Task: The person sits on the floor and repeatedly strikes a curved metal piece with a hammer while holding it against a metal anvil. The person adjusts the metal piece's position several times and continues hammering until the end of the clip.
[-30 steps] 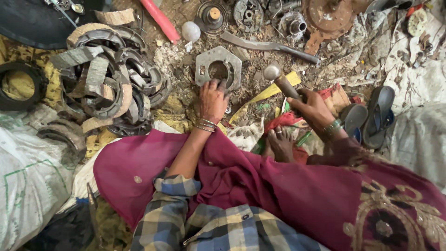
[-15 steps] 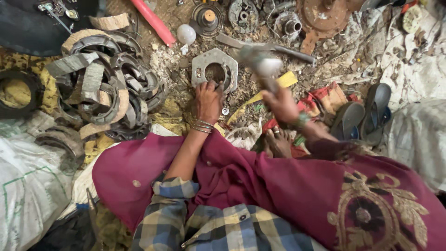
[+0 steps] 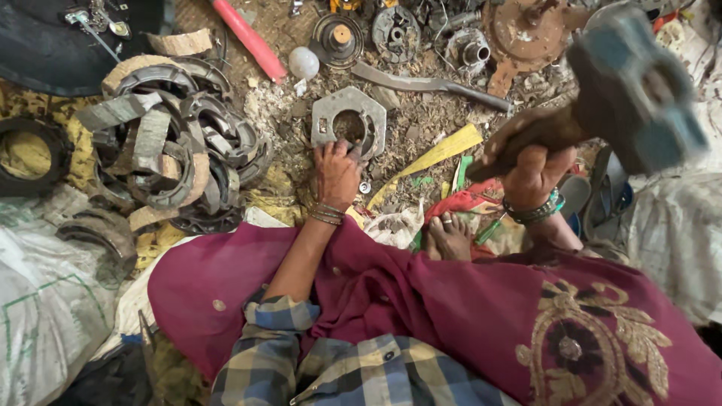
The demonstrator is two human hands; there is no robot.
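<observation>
Diff vs half a second ago: hammer [image 3: 635, 90] is up now, head raised close to the camera and blurred, upper right; before, it sat low near the plate. Right hand [image 3: 535, 171] has risen with it, grip clamped on the wooden handle. Left hand [image 3: 337, 171] unchanged, fingers spread and pressing on the near edge of the metal plate [image 3: 347, 120], not closed round it.

Plate: flat grey metal, roughly hexagonal, big round hole in the centre, small holes near the corners, dull and scuffed. Lies flat on the dirt floor [image 3: 421, 124] among chips and debris, centre frame, just beyond the left hand. Pile of curved brake shoes [image 3: 162, 154] to its left, bent metal bar [image 3: 429, 84] beyond it, bare foot [image 3: 450, 234] near the right wrist.
</observation>
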